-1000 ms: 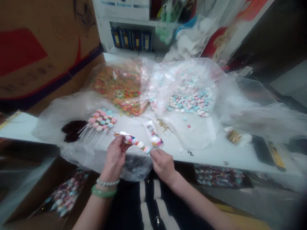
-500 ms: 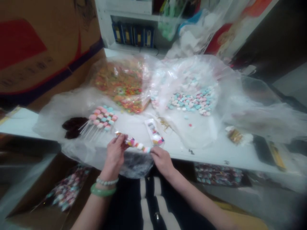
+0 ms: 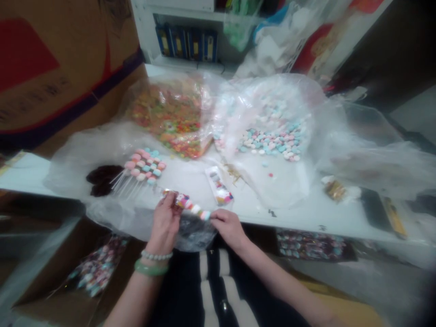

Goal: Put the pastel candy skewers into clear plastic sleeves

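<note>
From here I can see the left hand [image 3: 165,223] and right hand [image 3: 229,228] both grasping a candy stick [image 3: 190,205] wrapped in clear plastic. The fingers [image 3: 172,202] of the left hand are clenched around its colourful end, while the right hand pinches the far end. The stick lies nearly level, just above the front edge of the tabletop [image 3: 306,222].

A plastic sheet [image 3: 136,222] covers that part of the tabletop. Beyond the left hand, a fan of finished candy sticks [image 3: 143,170] lies beside a dark clump [image 3: 102,179]. A printed packet [image 3: 218,185] lies just past the right hand. Behind them sit a bag of bright cereal-like candy [image 3: 170,122] and a bag of pastel candies [image 3: 272,136]. A cardboard box [image 3: 51,77] stands to the left.
</note>
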The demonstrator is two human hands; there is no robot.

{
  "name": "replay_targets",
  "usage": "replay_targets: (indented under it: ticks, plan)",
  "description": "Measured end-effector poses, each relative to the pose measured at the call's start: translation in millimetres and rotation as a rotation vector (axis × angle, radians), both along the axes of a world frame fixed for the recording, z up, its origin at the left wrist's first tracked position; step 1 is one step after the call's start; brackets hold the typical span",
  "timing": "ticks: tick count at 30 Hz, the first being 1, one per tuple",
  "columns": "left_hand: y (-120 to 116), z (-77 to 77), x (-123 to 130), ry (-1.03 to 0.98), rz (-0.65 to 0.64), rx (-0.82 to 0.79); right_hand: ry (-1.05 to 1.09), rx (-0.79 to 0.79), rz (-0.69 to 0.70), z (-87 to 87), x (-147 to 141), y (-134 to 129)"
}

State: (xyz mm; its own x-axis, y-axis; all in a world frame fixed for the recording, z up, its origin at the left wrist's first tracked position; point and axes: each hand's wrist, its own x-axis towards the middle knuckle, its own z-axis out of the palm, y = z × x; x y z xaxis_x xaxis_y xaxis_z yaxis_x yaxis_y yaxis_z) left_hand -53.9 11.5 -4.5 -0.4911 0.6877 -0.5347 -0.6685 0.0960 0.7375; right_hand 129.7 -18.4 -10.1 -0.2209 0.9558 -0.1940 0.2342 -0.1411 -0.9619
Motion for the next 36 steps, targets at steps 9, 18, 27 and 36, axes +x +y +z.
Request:
replay_targets:
  ticks: [9,18,27,36]
  plan:
    - [-6,-8.9,6,-0.069,-0.174,0.064,-0.262,0.285,-0.030,-10.6,5,0]
    - [-6,-15.2,10,-0.045,-0.405,0.049,-0.130,0.029,0.013,-6.4,2,5]
    - [-7,-8.9,4,-0.013,-0.629,-0.066,0.290,-0.436,-0.023,-4.5,-5,13]
    - [-4,0.7,-6,-0.204,-0.649,0.107,0.398,-0.472,-0.026,-5.1,-10,12]
